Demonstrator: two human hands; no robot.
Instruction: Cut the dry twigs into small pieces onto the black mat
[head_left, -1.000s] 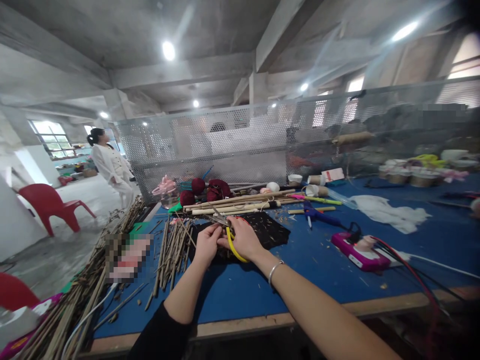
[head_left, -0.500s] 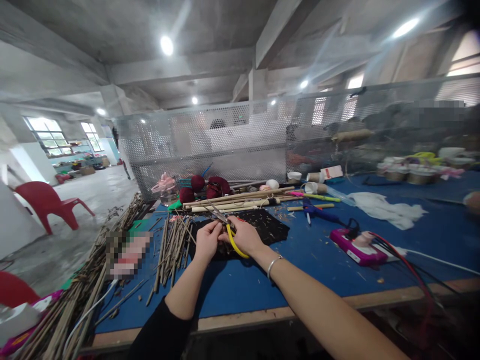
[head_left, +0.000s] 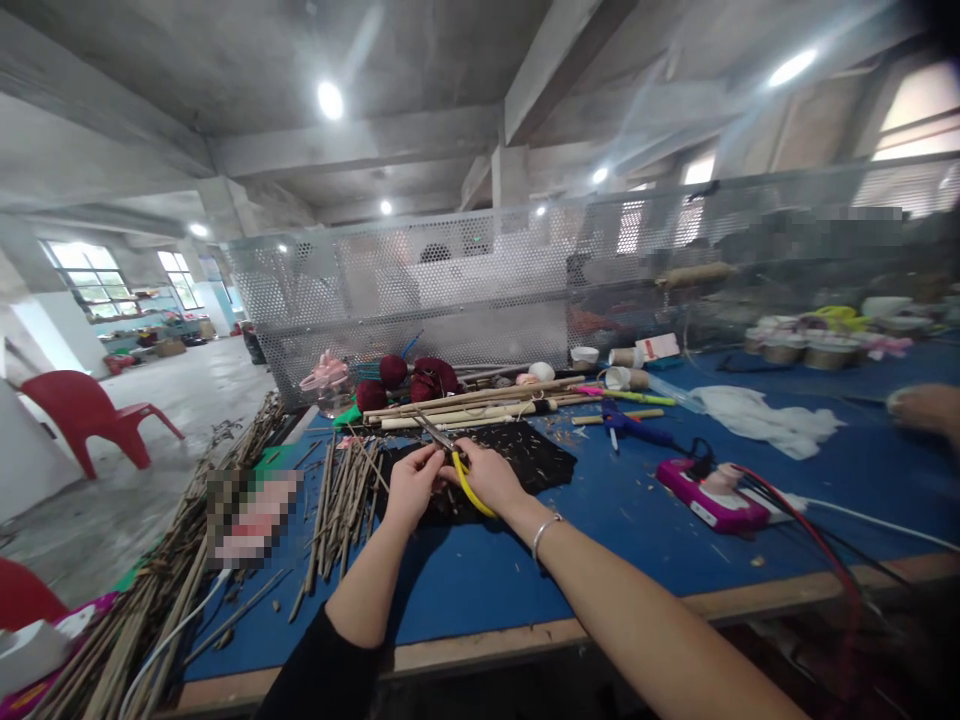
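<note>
My right hand (head_left: 491, 478) is closed round yellow-handled scissors (head_left: 470, 490), whose metal blades point away to the upper left. Close against it, my left hand (head_left: 411, 488) has its fingers pinched together just below the blades; what they hold is hidden. Both hands are over a black cloth (head_left: 536, 455) strewn with small light scraps. Left of the cloth lies a loose pile of cut brown twigs (head_left: 341, 500).
Long sticks (head_left: 161, 570) line the table's left edge. Dark red yarn balls (head_left: 435, 378) and pale rods (head_left: 465, 412) lie behind the cloth. Rightward are a blue glue gun (head_left: 637, 427), a purple power strip (head_left: 705, 500), white cloth (head_left: 765, 415) and another person's hand (head_left: 926, 412).
The view has shifted slightly. My hands stay together with the scissors in nearly the same place. The other person's hand shows further in at the right edge.
</note>
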